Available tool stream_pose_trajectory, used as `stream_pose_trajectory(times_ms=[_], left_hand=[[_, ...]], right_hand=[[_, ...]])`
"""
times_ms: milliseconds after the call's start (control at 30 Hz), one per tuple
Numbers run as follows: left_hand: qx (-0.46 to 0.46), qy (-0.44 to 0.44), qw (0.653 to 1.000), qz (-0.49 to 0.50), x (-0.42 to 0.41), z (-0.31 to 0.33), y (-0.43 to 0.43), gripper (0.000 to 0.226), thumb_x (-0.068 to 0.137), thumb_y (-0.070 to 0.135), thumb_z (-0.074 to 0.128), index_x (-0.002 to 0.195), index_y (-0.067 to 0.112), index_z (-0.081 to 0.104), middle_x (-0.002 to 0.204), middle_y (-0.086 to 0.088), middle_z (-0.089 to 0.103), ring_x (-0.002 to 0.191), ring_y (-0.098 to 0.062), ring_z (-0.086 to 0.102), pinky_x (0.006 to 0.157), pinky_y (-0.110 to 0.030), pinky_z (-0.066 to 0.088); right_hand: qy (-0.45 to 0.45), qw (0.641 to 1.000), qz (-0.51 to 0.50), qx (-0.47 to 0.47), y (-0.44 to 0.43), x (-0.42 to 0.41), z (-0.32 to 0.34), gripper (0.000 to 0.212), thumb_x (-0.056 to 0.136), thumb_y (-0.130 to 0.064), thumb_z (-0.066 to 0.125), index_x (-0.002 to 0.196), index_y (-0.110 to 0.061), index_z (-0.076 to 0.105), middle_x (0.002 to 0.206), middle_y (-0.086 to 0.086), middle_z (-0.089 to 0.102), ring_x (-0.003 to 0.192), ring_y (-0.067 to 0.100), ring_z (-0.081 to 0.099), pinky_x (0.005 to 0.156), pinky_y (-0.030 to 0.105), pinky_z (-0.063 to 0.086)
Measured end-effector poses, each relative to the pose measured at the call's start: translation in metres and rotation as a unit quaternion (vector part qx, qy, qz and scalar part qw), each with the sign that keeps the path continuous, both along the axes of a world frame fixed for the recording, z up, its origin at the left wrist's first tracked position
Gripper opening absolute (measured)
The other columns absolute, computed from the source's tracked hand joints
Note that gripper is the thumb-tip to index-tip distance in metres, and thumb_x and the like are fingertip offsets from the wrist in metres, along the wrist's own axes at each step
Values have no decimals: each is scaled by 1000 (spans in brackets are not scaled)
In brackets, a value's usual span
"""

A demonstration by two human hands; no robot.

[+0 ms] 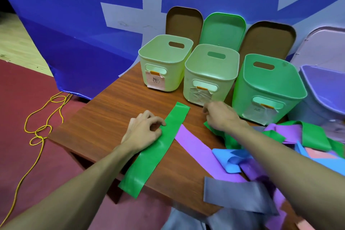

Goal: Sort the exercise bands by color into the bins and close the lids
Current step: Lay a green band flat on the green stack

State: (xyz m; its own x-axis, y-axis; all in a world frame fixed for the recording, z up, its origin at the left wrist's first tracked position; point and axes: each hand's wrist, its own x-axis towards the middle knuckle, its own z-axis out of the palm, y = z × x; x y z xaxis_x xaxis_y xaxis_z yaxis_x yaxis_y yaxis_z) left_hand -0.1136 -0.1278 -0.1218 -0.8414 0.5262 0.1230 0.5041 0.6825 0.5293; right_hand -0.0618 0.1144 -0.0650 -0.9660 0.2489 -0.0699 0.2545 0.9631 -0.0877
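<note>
The green band (158, 151) lies flat and nearly straight on the tabletop (112, 114), left of and nearer than the green bin (268, 87). Its far end stops short of the pale bin (211, 73) beside that bin, and its near end hangs over the tabletop's front edge. The left hand (143, 129) sits at the band's left edge, fingers (149, 115) curled narrow, thumb and forefinger pinching that edge. The right hand (222, 115) is just left of the green bin's front, its fingers (207, 107) curled down above the end of a second green strip; I cannot tell whether they grip it. The step in hand looks like gathering the flat green band for the green bin, which stands open and shows nothing inside from this angle. One pinch will not carry so long and floppy a strip neatly. It is better to bring the right hand to the far end, fold or roll the band toward the pinch, then lift the bundle with both hands. It should drop wholly inside the bin, since a tail left over the rim would likely keep a lid from seating. The purple band (196, 147) touches the green one's right edge and may drag along, so part them first.
</note>
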Motion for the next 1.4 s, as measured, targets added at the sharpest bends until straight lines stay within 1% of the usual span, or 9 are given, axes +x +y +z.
stream_pose_trajectory(times_ms=[200,367,467,567,633,800,933,1133,1400], left_hand=[[-24,-17,1000,6,5,9,4,20,87,32,54,104,41,61,106,14,46,105,-9,41,88,-30,23],[-163,-44,985,-18,7,38,11,32,91,29,53,121,39,56,107,8,44,112,-16,44,98,-41,27],[-259,-50,964,-19,12,53,20,40,91,34,51,130,37,51,127,-1,45,127,-24,39,109,-52,20],[-360,72,930,-30,26,62,34,46,89,38,50,135,31,47,139,-7,40,134,-29,29,113,-54,12],[-302,119,946,-22,37,69,49,46,88,37,51,133,29,48,136,-5,42,131,-26,31,112,-50,15],[-83,16,995,-52,64,92,101,42,91,35,47,132,25,48,137,-5,46,131,-21,37,110,-39,18],[-48,40,989,-136,89,112,134,48,99,42,33,139,17,40,143,-7,44,133,-20,39,111,-38,24],[69,-65,981,-170,118,142,157,64,96,33,50,146,4,22,146,-14,40,131,-24,43,107,-30,33],[203,-200,946,-157,132,151,163,52,92,29,59,136,9,41,114,-3,58,100,-14,58,79,-20,45]], right_hand=[[-72,997,30,-14,23,25,-11,39,91,-17,53,130,-23,51,127,10,45,122,29,45,104,40,39],[12,1000,-1,-21,20,35,0,20,89,-29,61,106,-18,63,116,7,49,113,26,51,94,38,46],[68,997,-21,-29,21,41,17,18,89,-25,60,104,-17,66,115,9,56,111,28,55,92,37,46],[123,991,-48,-32,26,52,41,15,88,-23,58,97,-16,67,107,11,67,102,32,61,84,37,49],[157,985,-58,-38,30,61,57,15,87,-23,57,95,-16,67,103,12,69,97,33,62,81,38,51],[261,963,-71,-16,38,87,95,17,87,-20,54,96,-13,66,102,12,67,98,35,61,79,40,49],[329,940,-78,40,48,113,119,18,91,-23,50,98,-14,63,111,7,64,103,32,57,81,41,47],[425,902,-75,-33,47,130,152,16,90,-26,55,97,-16,65,100,6,64,95,27,58,79,37,47],[515,845,-61,-127,22,122,184,13,87,-25,59,92,-17,68,87,1,72,84,24,64,75,38,52]])
